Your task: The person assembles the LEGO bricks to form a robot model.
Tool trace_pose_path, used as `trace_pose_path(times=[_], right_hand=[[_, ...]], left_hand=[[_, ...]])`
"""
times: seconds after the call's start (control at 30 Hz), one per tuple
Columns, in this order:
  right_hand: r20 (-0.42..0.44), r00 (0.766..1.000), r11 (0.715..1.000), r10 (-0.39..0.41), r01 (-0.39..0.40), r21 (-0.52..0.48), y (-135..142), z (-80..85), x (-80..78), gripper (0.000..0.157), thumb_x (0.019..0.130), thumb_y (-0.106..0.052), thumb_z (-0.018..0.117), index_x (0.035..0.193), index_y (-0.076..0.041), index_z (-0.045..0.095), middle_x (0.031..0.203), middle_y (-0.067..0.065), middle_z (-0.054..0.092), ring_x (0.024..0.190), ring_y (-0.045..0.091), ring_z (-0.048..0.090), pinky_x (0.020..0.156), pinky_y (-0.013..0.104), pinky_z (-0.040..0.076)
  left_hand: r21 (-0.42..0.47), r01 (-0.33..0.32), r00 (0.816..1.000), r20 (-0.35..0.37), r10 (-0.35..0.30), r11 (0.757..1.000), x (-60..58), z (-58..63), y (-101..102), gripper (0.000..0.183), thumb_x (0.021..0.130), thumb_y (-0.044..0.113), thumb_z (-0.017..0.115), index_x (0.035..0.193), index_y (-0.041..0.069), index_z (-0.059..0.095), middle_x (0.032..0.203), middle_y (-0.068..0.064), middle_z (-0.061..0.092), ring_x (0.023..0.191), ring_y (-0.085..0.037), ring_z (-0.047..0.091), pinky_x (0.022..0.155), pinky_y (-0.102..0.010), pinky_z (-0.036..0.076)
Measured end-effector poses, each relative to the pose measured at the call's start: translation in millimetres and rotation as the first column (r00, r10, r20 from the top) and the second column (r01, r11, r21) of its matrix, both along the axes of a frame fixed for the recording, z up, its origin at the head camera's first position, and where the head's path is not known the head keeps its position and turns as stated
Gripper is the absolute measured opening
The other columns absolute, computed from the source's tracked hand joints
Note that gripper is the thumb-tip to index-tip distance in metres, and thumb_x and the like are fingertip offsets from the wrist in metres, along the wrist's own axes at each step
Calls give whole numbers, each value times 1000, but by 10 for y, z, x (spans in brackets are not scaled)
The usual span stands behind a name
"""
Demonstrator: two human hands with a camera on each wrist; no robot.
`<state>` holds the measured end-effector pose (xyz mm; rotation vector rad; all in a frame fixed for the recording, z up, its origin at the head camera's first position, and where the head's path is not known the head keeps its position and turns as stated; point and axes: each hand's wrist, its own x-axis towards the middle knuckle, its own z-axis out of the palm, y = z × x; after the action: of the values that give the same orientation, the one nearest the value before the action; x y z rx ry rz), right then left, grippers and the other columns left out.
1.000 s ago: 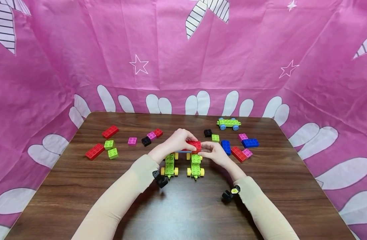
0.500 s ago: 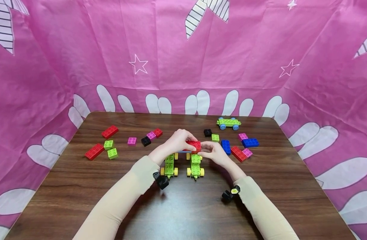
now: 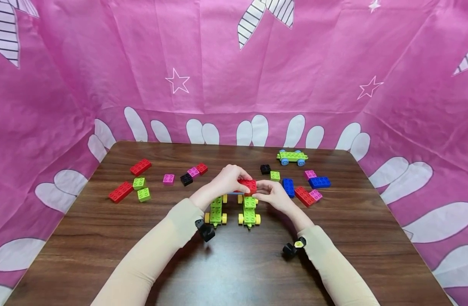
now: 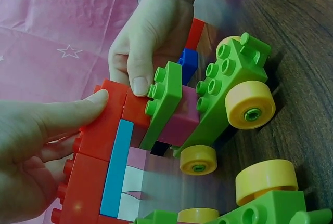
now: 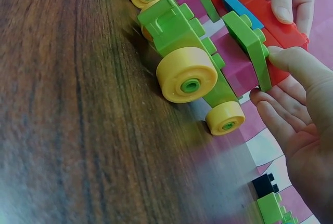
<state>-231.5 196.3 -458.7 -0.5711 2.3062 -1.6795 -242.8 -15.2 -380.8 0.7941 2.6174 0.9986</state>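
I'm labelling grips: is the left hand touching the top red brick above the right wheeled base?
Touching. The left wrist view shows the thumb of the left hand against the side of the top red brick.

Glossy plastic bricks [image 4: 86, 187], wood-grained tabletop [image 3: 241, 267]

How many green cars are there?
3. The left yellow-wheeled car and the right yellow-wheeled car stand side by side under the red bricks; the blue-wheeled car is at the back right.

Curtained-off play space (wider room hidden): pink patterned fabric [image 3: 234, 85] encloses three sides of a wood-grain table [image 3: 241, 265] scattered with toy bricks [image 3: 121, 192].
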Motion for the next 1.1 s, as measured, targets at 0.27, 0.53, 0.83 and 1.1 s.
trace_pose_path(times=[0.27,0.53,0.83,1.1], right_hand=[[-10,1000,1000,15,-15,18,-50,251,134,35,89,-2,66,120,10,57,118,28,63,110,40,62,87,28,55],[7,1000,1000,12,-12,7,-58,266,134,36,89,-3,67,121,11,57,120,30,61,112,42,61,88,27,54],[26,1000,1000,11,-11,-2,-53,257,126,36,89,-3,67,120,11,57,120,29,61,113,41,60,89,28,54],[25,1000,1000,13,-13,-9,-37,241,127,36,89,-2,66,121,10,56,120,28,61,112,38,61,90,28,53]], left_hand=[[9,-20,1000,7,19,1000,9,-8,-6,34,78,21,80,109,8,74,103,-4,73,91,-15,62,80,-27,53],[5,-12,1000,9,12,1000,14,-6,-9,34,80,21,78,110,8,73,104,-4,73,92,-15,61,81,-27,52],[-13,-14,1000,-8,14,1000,37,5,1,35,80,21,78,112,8,72,104,-5,72,90,-15,61,79,-26,53],[-19,-14,1000,3,14,1000,31,11,19,36,80,21,78,112,7,71,106,-5,72,91,-15,61,81,-27,53]])
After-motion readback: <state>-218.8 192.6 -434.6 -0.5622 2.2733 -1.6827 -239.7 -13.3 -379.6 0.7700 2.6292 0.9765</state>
